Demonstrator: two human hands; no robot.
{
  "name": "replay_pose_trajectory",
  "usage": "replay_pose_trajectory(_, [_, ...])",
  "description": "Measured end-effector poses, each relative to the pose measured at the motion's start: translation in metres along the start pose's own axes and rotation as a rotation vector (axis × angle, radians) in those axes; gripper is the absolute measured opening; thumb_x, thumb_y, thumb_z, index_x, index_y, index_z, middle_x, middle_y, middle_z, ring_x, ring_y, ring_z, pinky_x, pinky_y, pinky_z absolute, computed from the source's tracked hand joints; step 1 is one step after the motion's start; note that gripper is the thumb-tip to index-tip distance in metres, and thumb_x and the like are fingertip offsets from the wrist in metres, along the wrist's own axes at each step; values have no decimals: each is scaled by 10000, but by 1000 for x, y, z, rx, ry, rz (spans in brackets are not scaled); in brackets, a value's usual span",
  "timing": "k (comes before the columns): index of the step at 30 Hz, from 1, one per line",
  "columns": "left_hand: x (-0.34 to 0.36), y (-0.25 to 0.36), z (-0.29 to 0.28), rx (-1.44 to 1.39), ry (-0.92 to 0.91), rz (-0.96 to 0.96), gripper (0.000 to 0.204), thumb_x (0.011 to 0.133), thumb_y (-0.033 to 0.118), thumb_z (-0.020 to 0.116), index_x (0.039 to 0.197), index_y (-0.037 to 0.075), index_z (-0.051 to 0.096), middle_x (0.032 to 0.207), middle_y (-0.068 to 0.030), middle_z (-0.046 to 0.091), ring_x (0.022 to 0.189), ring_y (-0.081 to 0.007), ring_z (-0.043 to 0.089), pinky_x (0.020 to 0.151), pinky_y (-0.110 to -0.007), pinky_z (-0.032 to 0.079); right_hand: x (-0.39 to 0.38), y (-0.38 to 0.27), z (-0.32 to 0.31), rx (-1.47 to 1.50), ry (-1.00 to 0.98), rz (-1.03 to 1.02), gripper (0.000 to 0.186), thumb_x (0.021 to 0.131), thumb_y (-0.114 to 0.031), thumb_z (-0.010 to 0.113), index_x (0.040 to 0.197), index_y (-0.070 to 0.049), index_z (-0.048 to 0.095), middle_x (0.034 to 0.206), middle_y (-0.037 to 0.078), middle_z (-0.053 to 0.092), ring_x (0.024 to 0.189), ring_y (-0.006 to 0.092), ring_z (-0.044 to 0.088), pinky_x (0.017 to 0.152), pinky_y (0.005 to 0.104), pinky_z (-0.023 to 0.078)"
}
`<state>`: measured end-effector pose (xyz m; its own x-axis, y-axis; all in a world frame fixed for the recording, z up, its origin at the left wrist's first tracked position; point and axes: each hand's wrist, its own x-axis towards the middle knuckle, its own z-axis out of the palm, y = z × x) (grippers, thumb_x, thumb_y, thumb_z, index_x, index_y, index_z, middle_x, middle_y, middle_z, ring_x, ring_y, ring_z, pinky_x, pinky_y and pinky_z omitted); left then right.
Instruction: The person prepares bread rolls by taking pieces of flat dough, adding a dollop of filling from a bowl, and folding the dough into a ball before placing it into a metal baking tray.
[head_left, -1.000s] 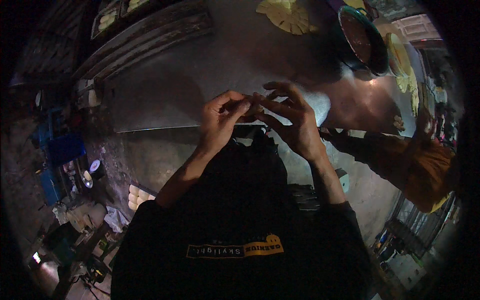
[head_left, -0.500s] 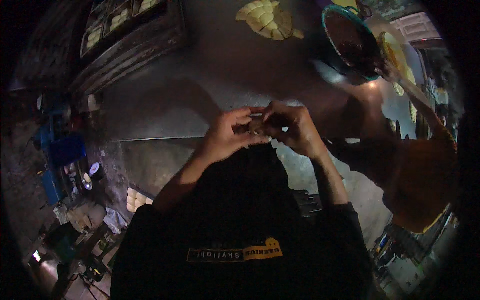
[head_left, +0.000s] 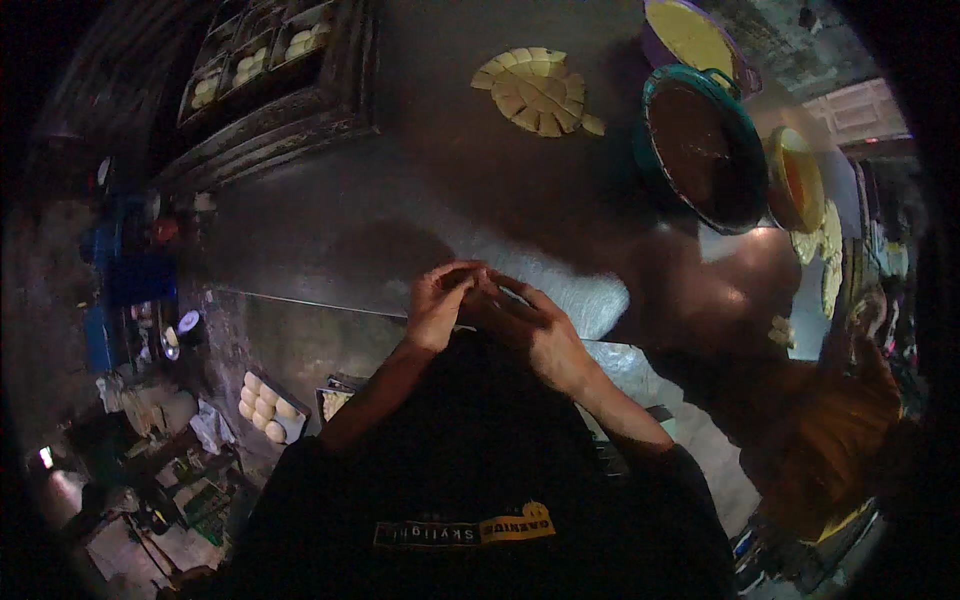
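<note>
My left hand (head_left: pixel 441 300) and my right hand (head_left: pixel 527 322) meet at the near edge of a dark metal worktop (head_left: pixel 330 180). Fingers of both are bent and closed together around something small, which I cannot make out behind them. Beyond them lies a round, pale, segmented dough piece (head_left: pixel 526 92) with small projecting parts. To its right stand a teal basin (head_left: pixel 700 150) of dark brown filling, a purple tub (head_left: pixel 690 35) of yellow mixture and a yellow container (head_left: pixel 797 180).
Wooden trays (head_left: pixel 250 62) of dough balls are at the back left. A tray of buns (head_left: pixel 268 407) is lower left, near blue objects (head_left: pixel 130 280). Dough strips (head_left: pixel 830 260) lie at the right. A co-worker in a brown garment (head_left: pixel 820 440) stands close on my right.
The worktop and my hands sit lower in the picture, as the view has shifted. My right fingers, spread earlier, have closed in toward my left. The co-worker's arm has withdrawn from beside the teal basin.
</note>
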<state>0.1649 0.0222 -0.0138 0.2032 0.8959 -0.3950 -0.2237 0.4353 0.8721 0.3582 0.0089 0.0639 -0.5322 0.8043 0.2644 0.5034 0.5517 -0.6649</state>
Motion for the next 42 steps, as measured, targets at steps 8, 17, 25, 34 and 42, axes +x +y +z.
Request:
replay_pose_trajectory(8, [-7, 70, 7, 323, 227, 157, 542, 1059, 376, 360, 1528, 127, 253, 1262, -178, 613, 962, -207, 671, 695, -316, 578, 36, 30, 22, 171, 183, 71, 365, 801, -86, 746, 1156, -51, 668, 1067, 116, 685, 978, 287, 651, 811, 377, 550])
replay_pose_trajectory(17, [-50, 62, -62, 176, 518, 223, 685, 1011, 580, 324, 1495, 95, 319, 1102, -189, 700, 777, -277, 728, 710, -375, 586, 72, 147, -3, -88, 334, 270, 249, 837, -127, 642, 1069, -45, 677, 1037, 197, 659, 924, 386, 634, 799, 472, 519])
replay_pose_trajectory(25, [-38, 65, -41, 122, 310, 266, 506, 1036, 376, 440, 1409, 35, 433, 1177, -182, 666, 908, -276, 713, 845, -378, 560, 113, 265, -49, -238, 203, 442, 420, 857, -87, 577, 1275, -50, 567, 1134, 263, 637, 988, 404, 643, 818, 455, 518])
replay_pose_trajectory(34, [-19, 54, -12, -211, 34, 230, 406, 919, 54, 665, 1295, -23, 532, 1166, -138, 659, 1057, -217, 650, 913, -339, 525, 58, 28, 18, 352, 272, 323, 445, 736, 83, 769, 1152, -38, 668, 1226, 86, 579, 1036, 195, 649, 870, 315, 576])
replay_pose_trajectory(42, [-19, 100, 26, -33, -155, 252, 299, 937, 113, 663, 1223, 30, 632, 1311, -139, 583, 1181, -214, 584, 987, -343, 478, 40, -62, -7, -38, 645, 432, 388, 739, 65, 773, 1104, -47, 698, 1156, 102, 673, 1068, 204, 657, 883, 308, 559])
